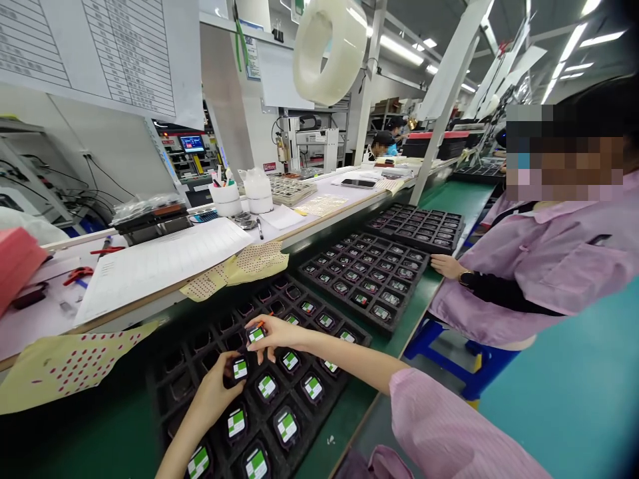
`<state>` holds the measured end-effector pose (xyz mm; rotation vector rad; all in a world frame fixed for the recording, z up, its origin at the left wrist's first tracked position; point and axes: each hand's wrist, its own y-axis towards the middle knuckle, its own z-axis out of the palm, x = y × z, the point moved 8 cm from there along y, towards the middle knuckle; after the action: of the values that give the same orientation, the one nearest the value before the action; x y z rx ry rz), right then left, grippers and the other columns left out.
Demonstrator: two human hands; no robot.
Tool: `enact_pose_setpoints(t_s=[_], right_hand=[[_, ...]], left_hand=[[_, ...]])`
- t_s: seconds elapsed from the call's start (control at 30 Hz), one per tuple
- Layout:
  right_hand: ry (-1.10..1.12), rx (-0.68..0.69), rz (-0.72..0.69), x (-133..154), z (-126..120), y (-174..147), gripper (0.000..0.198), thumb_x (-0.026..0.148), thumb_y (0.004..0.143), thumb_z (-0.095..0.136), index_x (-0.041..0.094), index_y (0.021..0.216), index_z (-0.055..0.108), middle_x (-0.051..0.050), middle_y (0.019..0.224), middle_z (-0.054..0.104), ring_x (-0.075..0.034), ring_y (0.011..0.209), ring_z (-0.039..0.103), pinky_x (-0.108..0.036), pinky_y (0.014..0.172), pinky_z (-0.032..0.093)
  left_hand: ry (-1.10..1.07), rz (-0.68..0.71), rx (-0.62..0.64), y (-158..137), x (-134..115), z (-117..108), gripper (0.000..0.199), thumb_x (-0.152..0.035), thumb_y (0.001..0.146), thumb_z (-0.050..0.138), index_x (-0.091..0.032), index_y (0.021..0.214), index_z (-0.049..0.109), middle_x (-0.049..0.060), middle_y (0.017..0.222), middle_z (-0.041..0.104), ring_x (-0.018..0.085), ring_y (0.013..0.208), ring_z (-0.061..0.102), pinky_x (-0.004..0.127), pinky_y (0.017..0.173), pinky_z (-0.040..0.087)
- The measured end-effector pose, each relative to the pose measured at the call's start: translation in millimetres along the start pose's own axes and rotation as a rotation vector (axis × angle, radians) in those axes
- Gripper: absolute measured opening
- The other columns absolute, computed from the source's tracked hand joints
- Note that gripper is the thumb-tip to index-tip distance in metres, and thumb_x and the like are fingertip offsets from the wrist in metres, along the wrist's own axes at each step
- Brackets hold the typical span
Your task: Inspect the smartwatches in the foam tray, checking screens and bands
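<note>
Head view, square device (240,368) between left fingers (234,392), another device (256,334) between right fingers (268,338)

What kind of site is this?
Likely an electronics factory line, assembly or inspection: black compartment trays of smartwatch-like devices along a green work surface, and a co-worker in pink beside it.

The wearer's two hands (217,380), two held watches (240,368), two white tubs (225,201) and one tape roll (347,63) show.
</note>
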<state>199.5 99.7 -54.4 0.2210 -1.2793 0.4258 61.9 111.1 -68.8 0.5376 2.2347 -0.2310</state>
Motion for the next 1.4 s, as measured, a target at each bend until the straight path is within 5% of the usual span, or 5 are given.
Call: enact_pose_setpoints(t_s=[0.3, 0.6, 0.77, 1.03, 1.4], right_hand=[[-0.036, -0.075, 0.045, -21, 7, 0, 0.054, 0.032, 0.068, 0.078, 0.019, 0.112, 0.048, -0.001, 0.096, 0.050, -0.010, 0.059, 0.064, -0.022, 0.039, 0.055], [-0.348, -0.076, -0.034, -8, 32, -5, 0.052, 0.027, 0.081, 0.065, 0.020, 0.129, 0.045, -0.001, 0.091, 0.059, -0.007, 0.051, 0.061, -0.021, 0.048, 0.053], [-0.333, -0.031, -0.197, 35, 52, -19, 0.040, 0.034, 0.085, 0.059, 0.019, 0.121, 0.054, -0.004, 0.093, 0.066, -0.015, 0.074, 0.067, -0.029, 0.063, 0.058], [-0.741, -0.137, -0.954, 95, 86, -56, 0.025, 0.018, 0.085, 0.060, 0.024, 0.109, 0.067, -0.005, 0.117, 0.068, -0.024, 0.114, 0.060, -0.050, 0.108, 0.038], [-0.732, -0.098, -0.993, 95, 88, -57, 0.021, 0.020, 0.087, 0.059, 0.027, 0.101, 0.072, -0.004, 0.112, 0.070, -0.026, 0.114, 0.060, -0.053, 0.103, 0.043]], left_hand=[[0.184, 0.304, -0.100, -19, -52, -6, 0.044, -0.038, 0.081, 0.058, -0.026, 0.122, 0.051, 0.008, 0.127, 0.054, 0.028, 0.117, 0.052, 0.041, 0.098, 0.042], [0.093, 0.191, -0.210, -30, -56, -19, 0.037, -0.023, 0.075, 0.059, -0.023, 0.112, 0.058, 0.008, 0.118, 0.057, 0.026, 0.108, 0.057, 0.038, 0.092, 0.047], [-0.387, 0.095, -0.249, -34, -53, -45, 0.042, -0.030, 0.064, 0.074, -0.019, 0.104, 0.062, 0.009, 0.110, 0.061, 0.026, 0.103, 0.057, 0.034, 0.081, 0.050], [-1.370, -0.104, -0.068, -41, -40, -21, 0.050, -0.047, 0.061, 0.079, -0.018, 0.100, 0.066, 0.006, 0.099, 0.068, 0.019, 0.091, 0.061, 0.030, 0.081, 0.046], [-1.629, -0.168, 0.116, -51, -54, 3, 0.043, -0.042, 0.058, 0.083, -0.018, 0.089, 0.065, 0.003, 0.087, 0.068, 0.019, 0.090, 0.062, 0.032, 0.082, 0.046]])
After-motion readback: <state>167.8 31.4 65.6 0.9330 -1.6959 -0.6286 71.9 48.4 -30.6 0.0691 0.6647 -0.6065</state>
